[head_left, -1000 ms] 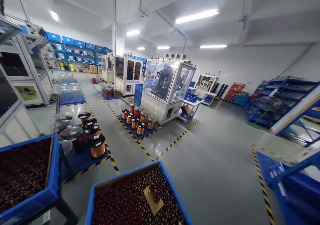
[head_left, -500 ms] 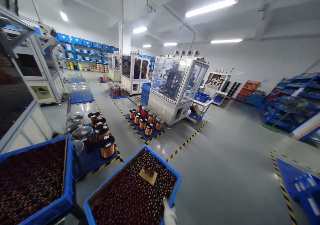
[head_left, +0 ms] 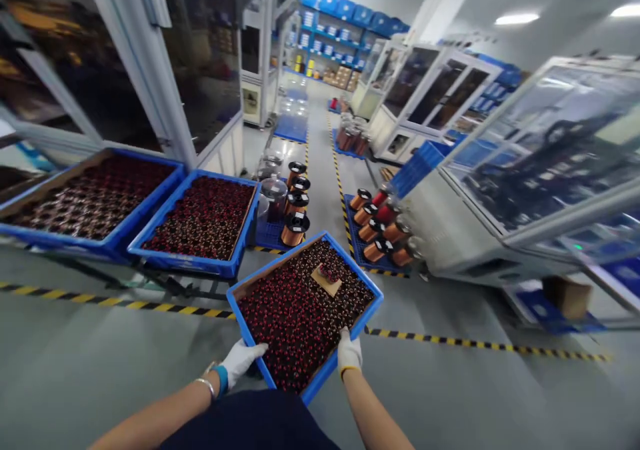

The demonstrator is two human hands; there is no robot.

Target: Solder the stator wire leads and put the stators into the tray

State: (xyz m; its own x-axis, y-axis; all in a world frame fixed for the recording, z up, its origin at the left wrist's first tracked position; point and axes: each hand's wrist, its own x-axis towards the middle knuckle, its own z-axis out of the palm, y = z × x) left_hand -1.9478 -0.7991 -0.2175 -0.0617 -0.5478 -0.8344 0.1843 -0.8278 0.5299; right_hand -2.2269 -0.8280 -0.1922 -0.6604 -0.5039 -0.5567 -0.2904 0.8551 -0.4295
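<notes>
A blue plastic tray (head_left: 374, 303) is held in front of my body, turned at an angle. Many small dark parts with red and pale metallic bits fill it in rows. On top of them lies a piece of cardboard (head_left: 330, 286) bearing a few reddish parts. My left hand (head_left: 244, 359), in a white glove, grips the tray's near left side, thumb over the rim. Also white-gloved, my right hand (head_left: 349, 353) grips the right side near the corner. The fingers under the tray are hidden from view.
Two similar filled blue trays (head_left: 181, 261) rest on a stand at the left, beside glazed machines. Copper wire spools (head_left: 295, 229) stand on blue pallets ahead. More spools (head_left: 379, 250) sit right of the aisle, near a large enclosed machine (head_left: 465, 237). Yellow-black tape (head_left: 490, 345) marks the floor.
The view has swung left and down. Both my hands and forearms now show, where only the right glove was visible before. The tray stays in front of me, and more trays appear at left.
</notes>
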